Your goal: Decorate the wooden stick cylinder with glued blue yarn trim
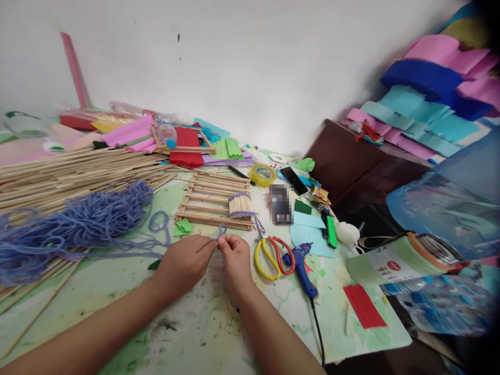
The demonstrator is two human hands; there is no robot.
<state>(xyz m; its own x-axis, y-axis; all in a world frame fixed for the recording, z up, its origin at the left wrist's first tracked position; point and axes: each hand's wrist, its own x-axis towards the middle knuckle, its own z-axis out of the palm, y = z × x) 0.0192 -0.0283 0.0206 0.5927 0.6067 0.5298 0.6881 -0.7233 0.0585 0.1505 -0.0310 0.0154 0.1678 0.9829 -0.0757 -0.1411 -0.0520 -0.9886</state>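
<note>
The left hand (pixel 185 264) and right hand (pixel 236 263) reach in from the near side, backs up, and meet at the fingertips, pinching a little loop of purple string (pixel 222 229) just near of the stick frame (pixel 211 200), left of the scissors (pixel 264 237)

Craft workspace: yarn (pixel 97 216), glue gun (pixel 304 272)

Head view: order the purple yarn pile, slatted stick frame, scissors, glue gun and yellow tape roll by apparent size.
1. Purple yarn pile
2. Slatted stick frame
3. Scissors and glue gun: too alike to rank
4. Yellow tape roll
</note>
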